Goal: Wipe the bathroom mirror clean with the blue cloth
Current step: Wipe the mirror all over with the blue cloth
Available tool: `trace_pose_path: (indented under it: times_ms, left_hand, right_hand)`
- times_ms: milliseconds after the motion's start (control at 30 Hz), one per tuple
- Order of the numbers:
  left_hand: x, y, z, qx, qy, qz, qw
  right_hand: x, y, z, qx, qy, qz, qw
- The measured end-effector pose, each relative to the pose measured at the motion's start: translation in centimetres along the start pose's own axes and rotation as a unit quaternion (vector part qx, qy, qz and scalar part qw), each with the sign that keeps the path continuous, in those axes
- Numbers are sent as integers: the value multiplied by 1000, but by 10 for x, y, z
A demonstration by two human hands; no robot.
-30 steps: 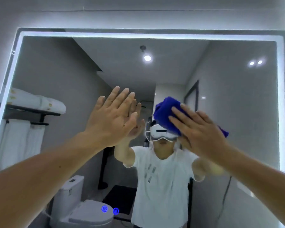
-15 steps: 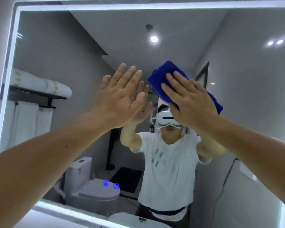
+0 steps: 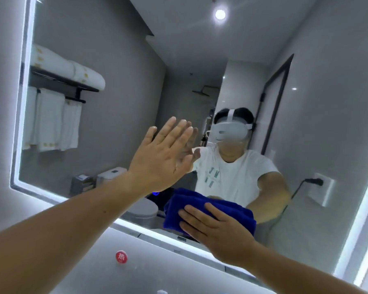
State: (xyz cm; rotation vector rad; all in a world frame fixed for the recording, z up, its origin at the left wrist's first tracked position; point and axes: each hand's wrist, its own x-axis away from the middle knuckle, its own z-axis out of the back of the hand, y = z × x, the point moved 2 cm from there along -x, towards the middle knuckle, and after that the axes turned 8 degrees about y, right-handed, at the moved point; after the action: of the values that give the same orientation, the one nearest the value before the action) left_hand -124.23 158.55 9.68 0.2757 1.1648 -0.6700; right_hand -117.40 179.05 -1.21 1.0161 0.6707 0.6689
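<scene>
The bathroom mirror fills most of the view, edged by a lit white strip. A folded blue cloth lies flat against the glass near the mirror's bottom edge. My right hand presses on the cloth with straight, spread fingers. My left hand is flat against the glass higher up and to the left, fingers straight and together. The mirror shows a person in a white shirt, with both arms reaching forward.
Below the mirror runs a grey wall with a small round red sticker. Reflected in the glass are a towel rack with white towels, a toilet and a wall socket with a cable.
My right hand has slid the blue cloth down the glass from head height to the mirror's bottom edge. My left hand stays flat on the glass. The view has tilted downward.
</scene>
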Motion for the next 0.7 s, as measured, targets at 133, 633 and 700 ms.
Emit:
trace_pose_path:
  times_ms: [133,633,700]
  left_hand:
    - [24,-1,-7,11,-17,5,1000]
    - [57,-5,-15,48,13,91,995]
    - [66,-3,-16,50,20,99,994]
  right_hand:
    - [27,3,4,11,-13,76,997]
    - [-32,63,21,8,137,-158,978]
    - [-31,25,10,-14,107,-80,991]
